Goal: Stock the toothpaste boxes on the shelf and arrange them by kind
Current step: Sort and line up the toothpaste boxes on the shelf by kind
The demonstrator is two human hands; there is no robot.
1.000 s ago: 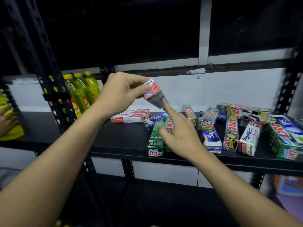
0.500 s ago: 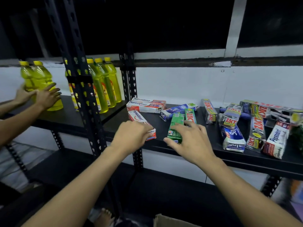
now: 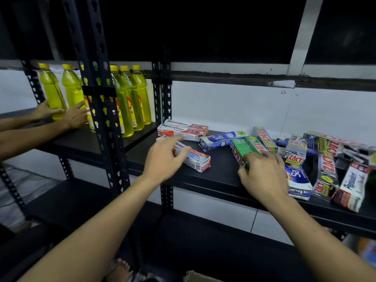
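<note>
Left hand (image 3: pixel 164 157) spread loosely over the red-and-white box (image 3: pixel 198 161) at its two o'clock on the shelf (image 3: pixel 219 176), right hand (image 3: pixel 262 174) draped on the green box (image 3: pixel 240 147) at eleven, clasp unclear, and it's likely light, crushable cardboard, best pinched mid-length.

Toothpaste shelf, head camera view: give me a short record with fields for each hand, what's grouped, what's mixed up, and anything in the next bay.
Left: left hand, fingers straight, on the loose Pepsodent box
Right: right hand grips the near end of the green Zact boxes
Grouped: Pepsodent pair at the back left of the shelf
Mixed: jumbled pile of Zact, Safi and Pepsodent boxes on the right
Next bay: yellow bottles, another person's hands on the leftmost ones
</note>
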